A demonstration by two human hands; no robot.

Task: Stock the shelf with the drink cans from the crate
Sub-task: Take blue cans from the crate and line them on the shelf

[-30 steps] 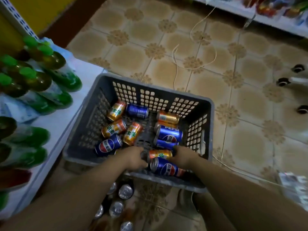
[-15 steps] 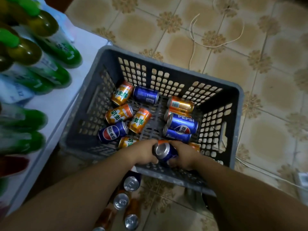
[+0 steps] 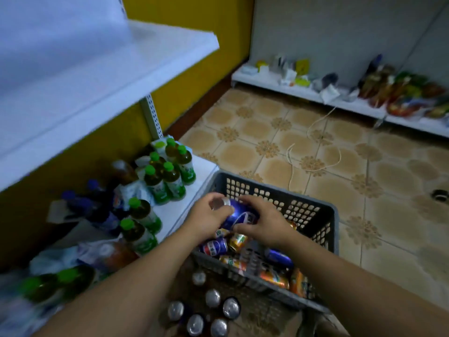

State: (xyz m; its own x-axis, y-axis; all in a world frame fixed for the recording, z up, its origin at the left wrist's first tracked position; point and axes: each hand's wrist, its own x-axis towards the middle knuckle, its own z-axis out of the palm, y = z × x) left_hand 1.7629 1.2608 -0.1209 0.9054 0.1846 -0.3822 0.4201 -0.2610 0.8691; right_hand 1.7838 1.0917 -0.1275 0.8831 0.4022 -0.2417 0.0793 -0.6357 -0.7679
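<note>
Label of the blue drink can (image 3: 240,216) mostly covered by the fingers (image 3: 251,201) gripping it. Near right corner of the grey perforated plastic crate (image 3: 325,215) hidden behind the right forearm (image 3: 352,276). White upper shelf board (image 3: 73,69) blurred, cut off at left and top edges. Green-capped bottles (image 3: 56,285) lower left smeared, labels unreadable. Silver-topped cans (image 3: 212,297) below the crate: bodies lost in shadow. Coloured packets (image 3: 401,93) on the far shelf too blurred to identify.

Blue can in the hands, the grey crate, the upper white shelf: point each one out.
blue can (image 3: 240,214), head view, its blue side.
grey crate (image 3: 336,232), head view, its right rim.
upper white shelf (image 3: 97,76), head view, its bare surface.
</note>
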